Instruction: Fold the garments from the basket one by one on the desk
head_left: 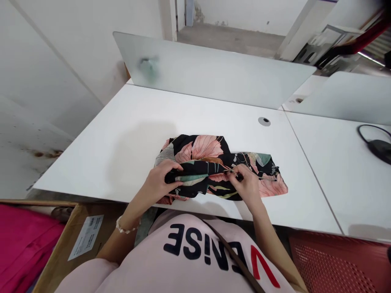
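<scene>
Hands (160,178) (248,185) | left gripping, right pinching floral fabric (201,147) | forearms (266,228) angled inward

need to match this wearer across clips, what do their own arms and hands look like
The left hand is ungloved, with a light beaded bracelet at the wrist; the right hand is ungloved, no jewellery showing. A pale pink short sleeve covers the upper left arm.
</scene>
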Demonstrator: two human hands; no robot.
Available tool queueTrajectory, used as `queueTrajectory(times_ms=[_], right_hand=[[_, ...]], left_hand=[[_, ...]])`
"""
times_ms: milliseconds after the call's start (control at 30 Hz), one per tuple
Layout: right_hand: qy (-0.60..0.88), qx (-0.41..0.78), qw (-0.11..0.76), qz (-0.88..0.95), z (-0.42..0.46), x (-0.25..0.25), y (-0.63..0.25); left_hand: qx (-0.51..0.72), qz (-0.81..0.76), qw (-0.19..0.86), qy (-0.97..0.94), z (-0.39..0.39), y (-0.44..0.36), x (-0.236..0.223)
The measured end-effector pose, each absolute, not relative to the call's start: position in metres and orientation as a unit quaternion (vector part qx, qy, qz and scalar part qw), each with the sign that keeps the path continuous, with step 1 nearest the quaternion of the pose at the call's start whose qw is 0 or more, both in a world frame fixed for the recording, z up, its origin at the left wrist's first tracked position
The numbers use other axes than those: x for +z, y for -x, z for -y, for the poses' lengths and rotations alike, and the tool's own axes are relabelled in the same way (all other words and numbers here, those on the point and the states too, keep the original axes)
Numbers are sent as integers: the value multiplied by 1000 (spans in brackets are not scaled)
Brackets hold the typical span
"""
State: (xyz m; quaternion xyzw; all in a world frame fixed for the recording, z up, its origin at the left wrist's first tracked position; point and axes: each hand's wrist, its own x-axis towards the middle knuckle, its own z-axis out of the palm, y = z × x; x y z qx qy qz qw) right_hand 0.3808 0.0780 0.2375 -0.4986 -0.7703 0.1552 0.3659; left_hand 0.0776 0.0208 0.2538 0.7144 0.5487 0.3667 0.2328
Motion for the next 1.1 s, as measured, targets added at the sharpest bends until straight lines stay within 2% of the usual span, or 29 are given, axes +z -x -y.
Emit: queueTrajectory(times_ms=[133,233,300,433,500,567,667,833,967,1100], right_hand=[[486,122,425,754,-62,254,-384],[455,201,421,759,-45,263,-383],[417,303,389,763,-35,265,-382],[368,526,320,697,-22,259,-375],[363,607,307,637,-21,251,-369],[375,639,296,603,-24,238,-363],[398,572,286,658,-34,216,-359],[369,299,305,826,-49,192,-361],[376,173,204,887,-54,192,-362],[390,139,131,901,-61,195,-356]], left_hand=[[335,-624,99,-699,-21,-74,247],[404,-659,52,-633,-20,-65,247],[467,-649,141,-584,-19,-59,248],[543,-546,445,-457,-19,-60,248],[558,-506,491,-437,-19,-64,248],[554,-516,474,-450,-19,-65,247],[511,-548,425,-508,-14,-61,245],[402,-593,325,-617,-3,-44,234],[316,-639,267,-649,-1,-40,223],[345,-657,236,-627,-3,-45,220]])
